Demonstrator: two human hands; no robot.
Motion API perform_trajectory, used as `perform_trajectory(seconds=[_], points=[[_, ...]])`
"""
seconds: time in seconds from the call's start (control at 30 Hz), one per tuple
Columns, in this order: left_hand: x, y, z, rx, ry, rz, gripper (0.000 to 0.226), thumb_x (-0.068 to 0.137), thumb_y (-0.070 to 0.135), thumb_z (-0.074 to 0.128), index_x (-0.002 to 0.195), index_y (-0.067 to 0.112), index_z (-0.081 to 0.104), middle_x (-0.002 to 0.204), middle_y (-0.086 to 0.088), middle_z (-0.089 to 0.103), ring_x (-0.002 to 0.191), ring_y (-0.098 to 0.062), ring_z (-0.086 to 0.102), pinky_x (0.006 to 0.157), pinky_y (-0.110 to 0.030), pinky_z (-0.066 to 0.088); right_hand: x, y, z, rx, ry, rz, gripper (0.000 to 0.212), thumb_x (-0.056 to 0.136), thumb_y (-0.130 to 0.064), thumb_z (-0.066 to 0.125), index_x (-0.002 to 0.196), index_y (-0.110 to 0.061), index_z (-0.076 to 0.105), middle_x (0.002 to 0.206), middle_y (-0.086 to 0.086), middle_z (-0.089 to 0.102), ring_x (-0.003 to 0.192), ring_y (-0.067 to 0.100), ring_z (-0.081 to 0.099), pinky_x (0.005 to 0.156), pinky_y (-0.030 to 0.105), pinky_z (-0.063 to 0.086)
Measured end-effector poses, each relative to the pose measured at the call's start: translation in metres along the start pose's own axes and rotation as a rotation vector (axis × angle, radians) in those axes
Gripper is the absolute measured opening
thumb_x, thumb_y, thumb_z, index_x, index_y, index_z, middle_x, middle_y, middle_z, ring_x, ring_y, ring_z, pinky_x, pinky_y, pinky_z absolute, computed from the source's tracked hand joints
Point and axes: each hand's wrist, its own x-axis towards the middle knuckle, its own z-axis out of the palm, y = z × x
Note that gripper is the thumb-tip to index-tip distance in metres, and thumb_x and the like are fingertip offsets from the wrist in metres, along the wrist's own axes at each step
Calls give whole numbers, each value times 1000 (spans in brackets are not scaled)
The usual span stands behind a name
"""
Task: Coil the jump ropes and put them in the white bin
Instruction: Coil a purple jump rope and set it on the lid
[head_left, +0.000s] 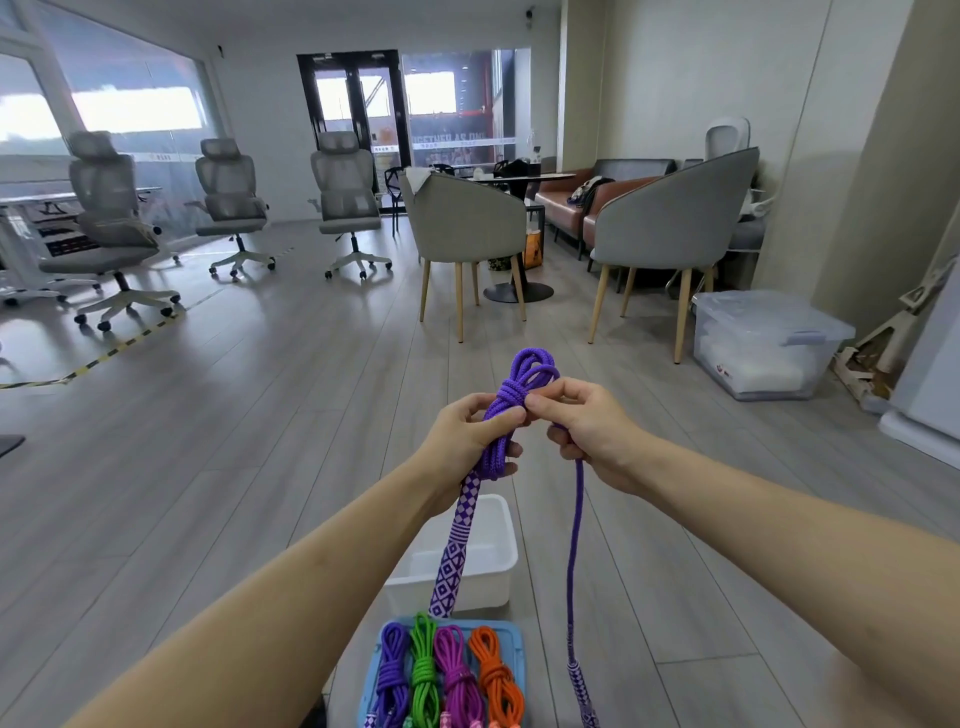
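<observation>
Gripping the purple rope bundle (511, 410), left hand (470, 441); right hand (587, 421) pinches its wrap.

Two bare forearms enter from the lower edge, uncovered from elbow to wrist; no sleeve, cuff, watch or bracelet shows. The left hand (470, 436) and the right hand (589, 431) are ungloved and carry no visible rings. Fingernails are short and unpainted where they can be seen. Nothing else of the person appears.
</observation>
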Motion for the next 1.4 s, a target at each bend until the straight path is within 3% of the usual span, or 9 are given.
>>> perform_trajectory(seconds=[0.17,0.33,0.53,0.7,0.83,0.9,1.07,1.2,1.4], points=[[1,5,-7,96,-46,-9,28,94,5,69,122,11,70,105,-11,72,81,-22,69,83,-46,62,2,1,3,-28,43,-18,18,97,-19,70,107,-4,68,86,6,69,54,11,43,47,23,34],[-2,11,-9,181,-3,83,22,103,8,55,122,8,65,106,-16,71,70,-16,60,66,-33,53,1,1,5,-1,-8,-30,15,100,-18,65,111,-9,70,89,7,69,56,10,45,48,22,36],[1,29,-18,57,1,121,26,102,8,58,127,2,56,106,-18,75,68,-17,59,63,-29,54,4,-4,-6,43,-114,17,22,102,-29,62,108,-8,69,80,3,60,55,10,41,50,24,32],[-7,49,-38,26,-274,-21,34,101,10,60,132,-3,59,114,-26,70,70,-17,60,66,-26,56,7,-6,-28,-215,-350,153,32,99,-41,63,93,-9,66,69,0,45,58,13,37,57,27,35],[-13,41,-48,167,-529,-134,36,103,17,57,133,-3,59,115,-26,68,70,-16,61,69,-25,58,6,-10,-38,-696,-500,108,3,99,-12,63,99,-12,66,79,2,59,68,15,50,65,30,52],[-15,33,-43,263,-620,-183,32,105,17,55,130,-3,59,112,-24,68,68,-16,60,65,-23,56,7,-7,-37,-847,-594,115,7,97,-8,63,96,-6,70,82,7,63,73,18,54,72,37,55],[-22,18,-24,621,-702,-295,22,102,22,64,112,6,54,106,-16,75,67,-17,58,60,-26,49,8,-3,-21,-939,-673,254,24,95,-36,71,84,-15,73,68,-3,58,61,10,48,61,26,43],[-17,-1,-14,916,-608,-261,24,100,25,64,113,6,56,103,-11,78,67,-15,61,59,-28,50,8,2,-2,-1035,-548,133,27,91,-44,75,89,-17,77,77,-3,67,74,11,57,72,30,49],[-1,-36,-10,934,-44,-140,11,99,23,60,104,14,57,94,-8,75,61,-13,64,51,-23,51,1,3,19,-948,-302,29,22,101,-30,62,97,-14,76,85,3,72,78,14,64,66,26,49]])
